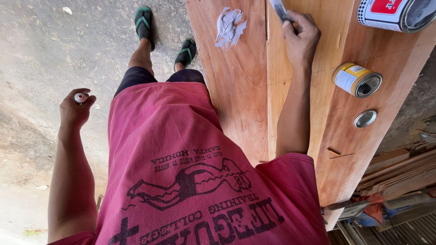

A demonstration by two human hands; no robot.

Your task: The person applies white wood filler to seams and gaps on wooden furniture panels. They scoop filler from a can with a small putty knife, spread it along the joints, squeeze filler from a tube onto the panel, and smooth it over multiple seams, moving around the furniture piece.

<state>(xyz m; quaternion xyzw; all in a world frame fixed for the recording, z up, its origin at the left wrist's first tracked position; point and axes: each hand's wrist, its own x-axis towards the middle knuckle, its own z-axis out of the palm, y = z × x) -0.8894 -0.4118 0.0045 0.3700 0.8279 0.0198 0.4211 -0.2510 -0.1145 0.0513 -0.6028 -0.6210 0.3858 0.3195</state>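
Right hand (300,36) grips a putty knife (280,10) on the wooden tabletop (240,100) beside grey putty (229,26); left hand (76,109) closes around a small tube (81,97). Yellow-labelled open tin (357,80), its round lid (365,118), and a red-and-white checkered can (396,13) sit nearby.

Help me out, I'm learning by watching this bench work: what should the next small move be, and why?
Probably slide the flat metal blade sideways into the grey blob of putty. The right hand holds the blade on the reddish wooden board, beside the blob and apart from it. The left hand hangs off the board, closed on a small round white-and-red object.
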